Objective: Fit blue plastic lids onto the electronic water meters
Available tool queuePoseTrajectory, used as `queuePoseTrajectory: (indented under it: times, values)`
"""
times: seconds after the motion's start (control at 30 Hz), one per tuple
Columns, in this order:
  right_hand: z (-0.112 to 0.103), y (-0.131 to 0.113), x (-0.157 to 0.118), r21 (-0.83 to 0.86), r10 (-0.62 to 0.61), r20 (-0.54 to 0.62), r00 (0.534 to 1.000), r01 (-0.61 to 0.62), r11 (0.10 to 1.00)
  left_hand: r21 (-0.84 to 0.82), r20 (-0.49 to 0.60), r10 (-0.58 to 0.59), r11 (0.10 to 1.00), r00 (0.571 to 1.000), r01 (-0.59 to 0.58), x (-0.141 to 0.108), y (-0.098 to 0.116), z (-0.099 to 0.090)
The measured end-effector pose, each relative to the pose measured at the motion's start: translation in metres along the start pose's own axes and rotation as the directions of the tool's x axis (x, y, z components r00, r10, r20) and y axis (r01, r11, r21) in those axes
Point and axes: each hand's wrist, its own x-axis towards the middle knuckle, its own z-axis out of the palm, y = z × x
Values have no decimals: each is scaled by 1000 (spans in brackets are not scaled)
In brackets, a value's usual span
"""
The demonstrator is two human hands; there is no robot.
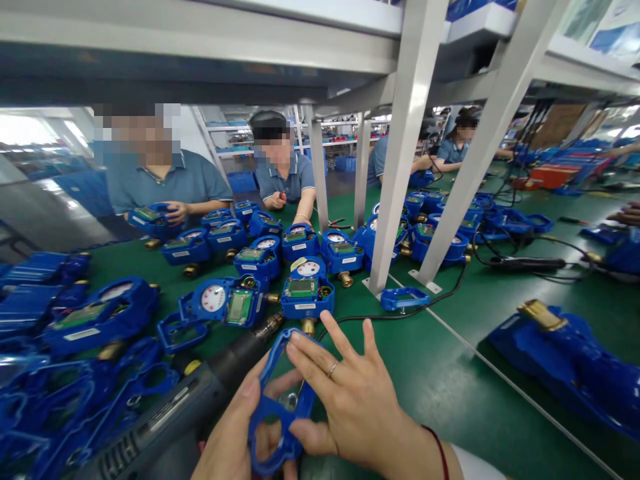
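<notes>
- Left hand (235, 420) cradles the blue frame (287, 419), its fingers showing through the openings;
- right hand (355, 393) spreads wide, thumb and fingertips against the frame's face;
- firm support behind and light, even finger pressure probably suit that thin rim best;
- black tool (185, 393) lies just left; wrists are better kept off it;
- blue meters (303, 288) crowd the green counter (400, 353) beyond.

So the frame (287, 417) is glossy blue plastic with openings through it, held tilted in the left hand (235, 417), right hand's (357, 393) fingertips touching its far end.
</notes>
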Motion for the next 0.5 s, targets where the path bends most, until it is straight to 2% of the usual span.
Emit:
queuePoseTrajectory:
  times: [0.1, 0.17, 0.27, 0.33, 0.37, 0.4, 0.43, 0.5]
  values:
    - [1, -7, 0, -73, 14, -52, 999, -18, 997, 40, -74, 72, 997, 995, -69, -6, 1, 4]
    - [0, -8, 0, -12, -11, -73, 997, 10, 1000, 63, -122, 109, 993, 986, -102, -6, 3, 3]
    - [-4, -8, 1, 251, -127, -98, 987, 148, 957, 66, -203, 211, 977, 956, -202, -5, 10, 1]
    - [-6, -11, 1, 478, -265, -128, 956, 293, 828, 63, -229, 311, 950, 923, -305, -6, 17, -1]
    - [-7, -13, 1, 569, -296, -151, 943, 328, 754, 60, -226, 346, 938, 911, -341, -7, 22, -1]
    - [-8, -15, 1, 635, -272, -178, 946, 321, 702, 53, -215, 360, 933, 908, -357, -8, 26, -1]
    - [-9, -17, 1, 675, -194, -205, 959, 282, 682, 46, -199, 351, 936, 915, -349, -10, 29, 0]
    - [-10, -20, 0, 681, 64, -262, 963, 137, 719, 31, -159, 301, 953, 940, -300, -15, 32, 2]
